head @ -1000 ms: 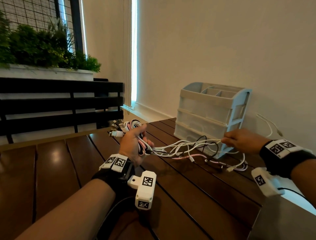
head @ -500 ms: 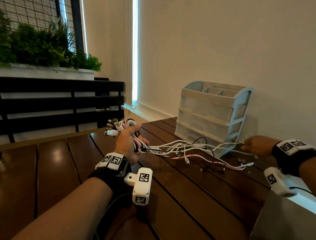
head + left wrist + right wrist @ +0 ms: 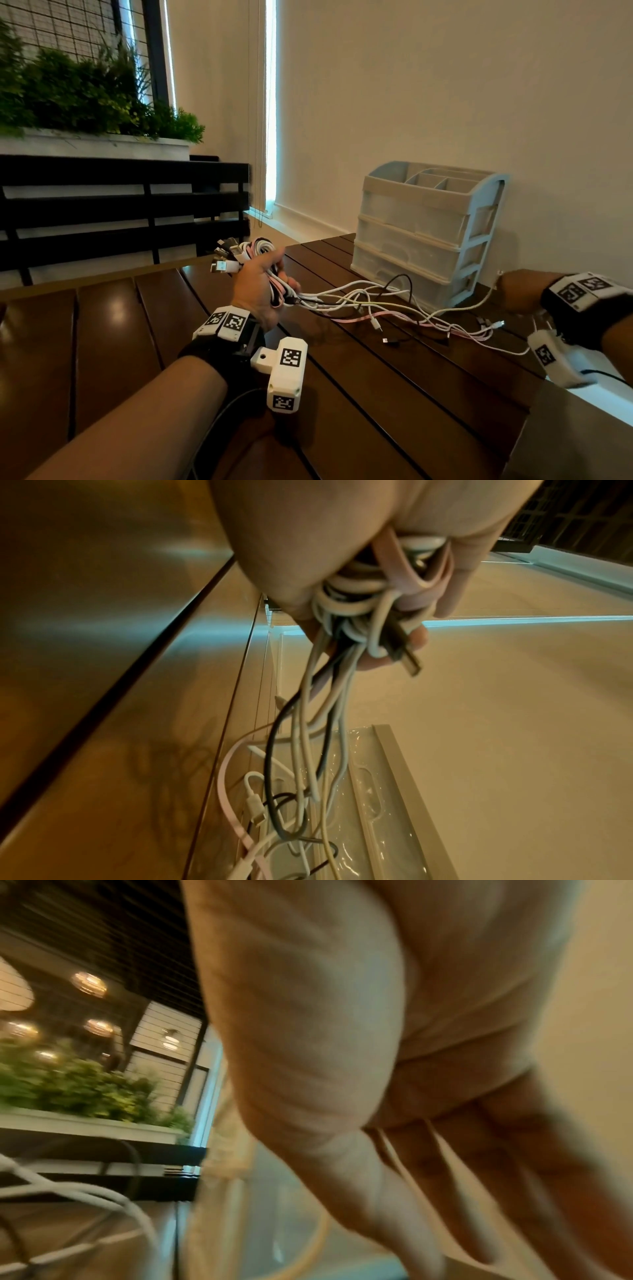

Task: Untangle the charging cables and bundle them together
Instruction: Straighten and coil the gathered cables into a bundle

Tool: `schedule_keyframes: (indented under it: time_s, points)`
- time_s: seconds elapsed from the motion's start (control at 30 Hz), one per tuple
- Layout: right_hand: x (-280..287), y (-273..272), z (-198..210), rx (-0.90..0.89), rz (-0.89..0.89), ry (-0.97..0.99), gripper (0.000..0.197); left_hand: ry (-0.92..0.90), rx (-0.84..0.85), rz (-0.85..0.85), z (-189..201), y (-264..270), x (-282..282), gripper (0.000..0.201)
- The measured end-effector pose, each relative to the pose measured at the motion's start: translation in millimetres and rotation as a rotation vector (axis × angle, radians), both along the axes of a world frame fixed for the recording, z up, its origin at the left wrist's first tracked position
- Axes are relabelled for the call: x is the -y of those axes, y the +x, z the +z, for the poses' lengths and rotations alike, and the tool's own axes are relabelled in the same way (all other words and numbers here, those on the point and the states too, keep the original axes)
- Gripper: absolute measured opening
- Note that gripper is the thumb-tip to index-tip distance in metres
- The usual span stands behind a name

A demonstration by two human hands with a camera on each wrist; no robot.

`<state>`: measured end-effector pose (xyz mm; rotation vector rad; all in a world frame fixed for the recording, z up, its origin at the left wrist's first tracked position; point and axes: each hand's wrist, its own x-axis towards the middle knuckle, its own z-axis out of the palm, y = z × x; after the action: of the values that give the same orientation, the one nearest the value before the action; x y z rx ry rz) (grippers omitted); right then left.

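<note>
My left hand (image 3: 259,286) is raised over the brown slatted table (image 3: 376,404) and grips a coiled bundle of white, pink and black charging cables (image 3: 255,249), with plug ends sticking out to the left. In the left wrist view the fingers (image 3: 455,569) curl round the coils (image 3: 373,588). Loose cable tails (image 3: 376,303) trail right across the table. Far right, my right hand (image 3: 519,289) pinches one white cable (image 3: 481,301), pulled out sideways, its plug tip above the hand. The right wrist view is blurred; the right hand (image 3: 428,1150) shows long fingers with a thin cable between them.
A pale plastic drawer organiser (image 3: 421,236) stands against the wall, just behind the loose tails. A black slatted bench back (image 3: 120,205) and a planter with greenery (image 3: 85,99) lie beyond the table's left edge. A grey flat object (image 3: 568,442) sits at the near right corner.
My right hand has moved right and slightly down along the table, drawing a white cable out of the tangle. The left hand has shifted a little left with its bundle.
</note>
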<state>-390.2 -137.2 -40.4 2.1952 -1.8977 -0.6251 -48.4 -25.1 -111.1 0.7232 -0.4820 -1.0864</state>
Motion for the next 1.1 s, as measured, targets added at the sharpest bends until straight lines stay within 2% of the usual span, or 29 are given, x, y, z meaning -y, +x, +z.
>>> schedule_keyframes:
  time_s: [0.07, 0.17, 0.2, 0.27, 0.33, 0.4, 0.43, 0.5, 0.6, 0.67, 0.77, 0.87, 0.9, 1.1]
  points:
    - [-12.8, 20.9, 10.9, -0.023, 0.06, 0.014, 0.025, 0.011, 0.001, -0.006, 0.5, -1.5, 0.4, 0.03]
    - [-33.7, 54.8, 28.8, 0.12, 0.092, 0.062, 0.013, 0.029, 0.009, -0.003, 1.3, -3.3, 0.4, 0.029]
    - [-40.6, 65.4, 37.0, 0.212, 0.091, 0.132, 0.02, 0.03, 0.009, -0.003, 1.5, -3.4, 0.2, 0.029]
    - [-49.1, 83.0, 47.4, 0.596, 0.037, 0.331, 0.033, 0.031, 0.002, -0.006, 2.0, -3.6, -1.1, 0.029]
    - [-53.4, 95.7, 53.5, 1.018, -0.027, 0.435, 0.032, 0.034, -0.001, -0.006, 2.4, -3.2, -1.9, 0.03]
    - [-53.3, 105.3, 52.0, 1.206, 0.005, 0.421, 0.024, 0.038, -0.005, -0.01, 3.4, -3.9, -3.1, 0.029]
    - [-52.0, 110.2, 48.9, 1.201, 0.07, 0.392, 0.023, 0.04, -0.008, -0.016, 3.9, -4.4, -3.8, 0.028]
    - [-54.3, 122.6, 42.2, 1.034, 0.288, 0.267, 0.029, 0.042, -0.02, -0.026, 4.7, -5.5, -4.5, 0.028]
    - [-71.5, 155.2, 24.7, 0.795, 0.585, 0.191, 0.054, 0.021, -0.026, -0.046, 6.6, -8.5, -5.5, 0.026]
    - [-81.6, 181.1, 9.6, 0.714, 0.668, 0.208, 0.067, -0.006, -0.031, -0.088, 8.9, -11.0, -7.2, 0.025]
    - [-83.5, 206.9, -9.8, 0.744, 0.707, 0.302, 0.05, -0.048, -0.066, -0.157, 10.6, -9.7, -11.6, 0.032]
    - [-78.8, 209.2, -15.3, 0.88, 0.664, 0.433, 0.024, -0.055, -0.103, -0.144, 10.5, -6.4, -12.0, 0.03]
    - [-77.8, 207.7, -15.2, 0.873, 0.658, 0.455, 0.018, -0.053, -0.108, -0.131, 10.2, -6.0, -10.3, 0.03]
    - [-75.5, 196.5, -6.5, 0.601, 0.647, 0.47, 0.034, -0.042, -0.015, -0.162, 9.9, -9.7, -8.4, 0.025]
